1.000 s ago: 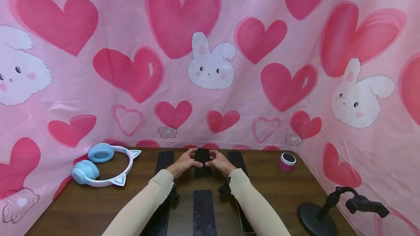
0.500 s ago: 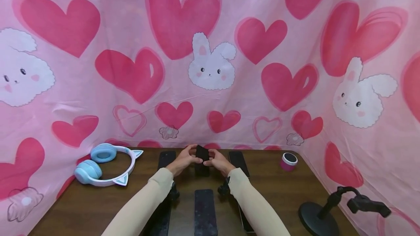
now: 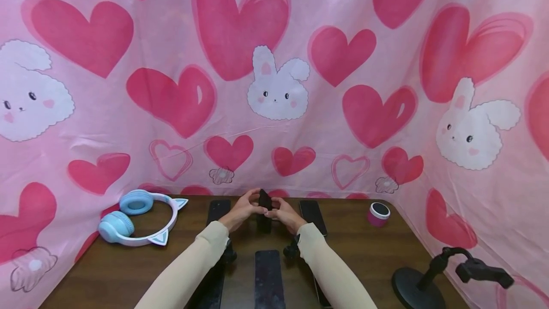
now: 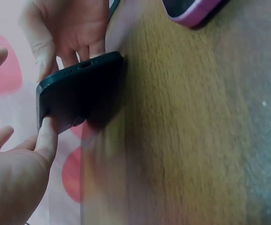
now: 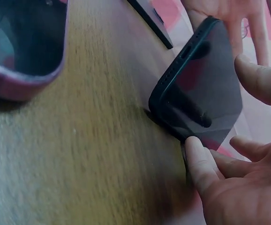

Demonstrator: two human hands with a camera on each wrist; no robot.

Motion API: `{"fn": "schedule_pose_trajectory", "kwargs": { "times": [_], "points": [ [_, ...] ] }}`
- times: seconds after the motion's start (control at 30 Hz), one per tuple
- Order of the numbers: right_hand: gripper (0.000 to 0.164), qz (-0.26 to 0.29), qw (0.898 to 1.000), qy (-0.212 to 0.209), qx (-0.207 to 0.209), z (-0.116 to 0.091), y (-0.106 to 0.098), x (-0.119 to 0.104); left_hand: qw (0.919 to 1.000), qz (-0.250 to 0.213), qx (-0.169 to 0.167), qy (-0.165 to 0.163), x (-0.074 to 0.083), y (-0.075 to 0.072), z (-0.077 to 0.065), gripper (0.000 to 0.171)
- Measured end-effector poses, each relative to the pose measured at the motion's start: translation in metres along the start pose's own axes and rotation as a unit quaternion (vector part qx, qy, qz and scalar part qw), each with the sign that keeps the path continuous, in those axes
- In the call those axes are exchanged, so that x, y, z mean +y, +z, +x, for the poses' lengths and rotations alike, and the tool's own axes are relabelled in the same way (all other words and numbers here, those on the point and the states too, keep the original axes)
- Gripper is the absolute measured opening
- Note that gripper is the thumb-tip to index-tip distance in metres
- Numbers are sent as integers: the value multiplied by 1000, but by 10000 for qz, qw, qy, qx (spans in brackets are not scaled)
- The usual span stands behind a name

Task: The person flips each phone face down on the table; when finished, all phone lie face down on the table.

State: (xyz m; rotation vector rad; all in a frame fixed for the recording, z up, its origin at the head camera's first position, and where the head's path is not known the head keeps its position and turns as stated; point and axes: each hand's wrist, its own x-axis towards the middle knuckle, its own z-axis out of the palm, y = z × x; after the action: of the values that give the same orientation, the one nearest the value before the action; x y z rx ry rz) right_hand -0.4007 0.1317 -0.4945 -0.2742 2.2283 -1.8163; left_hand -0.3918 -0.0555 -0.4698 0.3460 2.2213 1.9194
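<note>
A black smartphone is raised on its edge between both hands at the back middle of the table, turned aslant in the head view. My left hand pinches its left side; the left wrist view shows a finger of that hand lying against the phone's dark face. At the opposite side my right hand grips it, and in the right wrist view a fingertip of that hand presses near a corner of the glossy phone. The phone's port edge faces both wrist cameras.
Other phones lie about: a far left one, a far right one and a front middle one, with more partly under the forearms. Cat-ear headphones rest left; a pink pot and black stand stand right.
The phone between my hands has been turned from facing me broadly to a narrow, slanted view. Both hands stay at nearly the same spot; the head view has shifted slightly.
</note>
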Motion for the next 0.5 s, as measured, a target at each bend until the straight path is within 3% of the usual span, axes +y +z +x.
{"fn": "schedule_pose_trajectory", "kwargs": {
  "times": [0.2, 0.5],
  "points": [
    [71, 222, 9996, -80, -124, -2, 4, 1, 9994, -121, -50, 322, 1, 6, 0, 82],
    [65, 745, 9959, -298, -414, 1, 1, 3, 9953, -957, -92, 108, -6, 4, 5, 65]
  ]
}}
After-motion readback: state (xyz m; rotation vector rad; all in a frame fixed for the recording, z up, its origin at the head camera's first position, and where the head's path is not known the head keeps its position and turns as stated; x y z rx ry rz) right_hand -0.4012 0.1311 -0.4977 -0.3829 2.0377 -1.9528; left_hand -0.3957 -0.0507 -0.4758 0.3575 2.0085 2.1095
